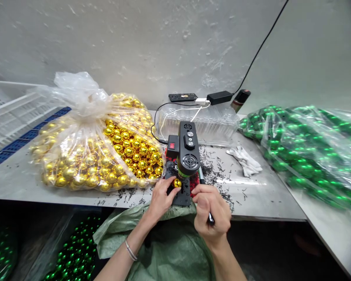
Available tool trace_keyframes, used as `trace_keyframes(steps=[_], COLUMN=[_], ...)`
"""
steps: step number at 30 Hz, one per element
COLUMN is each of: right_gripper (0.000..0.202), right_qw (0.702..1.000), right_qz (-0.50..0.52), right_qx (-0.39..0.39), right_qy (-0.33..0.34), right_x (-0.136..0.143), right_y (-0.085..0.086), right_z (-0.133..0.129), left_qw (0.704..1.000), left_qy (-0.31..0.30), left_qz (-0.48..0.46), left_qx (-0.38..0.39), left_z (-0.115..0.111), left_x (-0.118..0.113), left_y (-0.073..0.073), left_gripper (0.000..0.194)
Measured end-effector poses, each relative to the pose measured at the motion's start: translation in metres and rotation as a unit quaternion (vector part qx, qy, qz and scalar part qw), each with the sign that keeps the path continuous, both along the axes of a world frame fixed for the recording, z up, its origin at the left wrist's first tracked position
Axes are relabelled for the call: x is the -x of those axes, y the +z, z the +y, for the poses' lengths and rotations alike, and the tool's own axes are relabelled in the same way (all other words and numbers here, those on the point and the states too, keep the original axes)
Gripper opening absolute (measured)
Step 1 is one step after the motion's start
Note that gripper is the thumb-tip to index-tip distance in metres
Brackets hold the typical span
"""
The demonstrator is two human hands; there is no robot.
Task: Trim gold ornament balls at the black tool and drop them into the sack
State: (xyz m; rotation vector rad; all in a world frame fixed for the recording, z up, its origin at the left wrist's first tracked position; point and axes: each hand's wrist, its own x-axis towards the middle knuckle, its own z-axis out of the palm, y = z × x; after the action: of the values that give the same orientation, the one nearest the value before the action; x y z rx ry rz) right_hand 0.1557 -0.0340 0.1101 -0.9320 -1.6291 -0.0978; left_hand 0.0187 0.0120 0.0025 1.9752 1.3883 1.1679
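My left hand (163,198) pinches a shiny gold ball (177,182) between thumb and fingertips. The ball is right beneath the round lower end of a black device (188,148) with vent grilles and buttons. A dark base plate (181,198) lies under the ball. Closed in a fist, my right hand (212,212) grips a slim black-handled tool (211,219); its dark end sticks out below the fist, and a pale shaft seems to run up beside the device. The fingers hide most of it, so its kind cannot be made out.
A clear bag of gold balls (96,156) stands at left, bags of green balls (307,140) at right. Black scraps (213,171) litter the table. Behind the device are clear plastic trays (216,121) and cables. A white glove (245,160) and green sack (172,242) are near.
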Motion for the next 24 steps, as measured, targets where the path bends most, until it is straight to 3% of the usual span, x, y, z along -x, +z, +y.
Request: trace_keyframes(steps=[7, 16, 24], right_gripper=[0.018, 0.032, 0.031], right_qw=[1.000, 0.997, 0.997], right_qz=[-0.007, -0.045, -0.012], right_qx=[0.017, -0.062, -0.066], right_qy=[0.008, -0.020, -0.030], right_x=[0.000, 0.000, 0.003], right_y=[0.000, -0.053, -0.080], right_z=[-0.001, 0.009, 0.013], left_qw=[0.998, 0.999, 0.999], left_qy=[-0.006, -0.007, -0.003], left_qz=[0.037, 0.016, 0.013], left_qx=[-0.046, -0.044, -0.051], left_z=[0.003, 0.003, 0.003], left_x=[-0.004, -0.005, -0.005], left_y=[-0.001, -0.002, -0.005], left_gripper=[0.029, 0.028, 0.026])
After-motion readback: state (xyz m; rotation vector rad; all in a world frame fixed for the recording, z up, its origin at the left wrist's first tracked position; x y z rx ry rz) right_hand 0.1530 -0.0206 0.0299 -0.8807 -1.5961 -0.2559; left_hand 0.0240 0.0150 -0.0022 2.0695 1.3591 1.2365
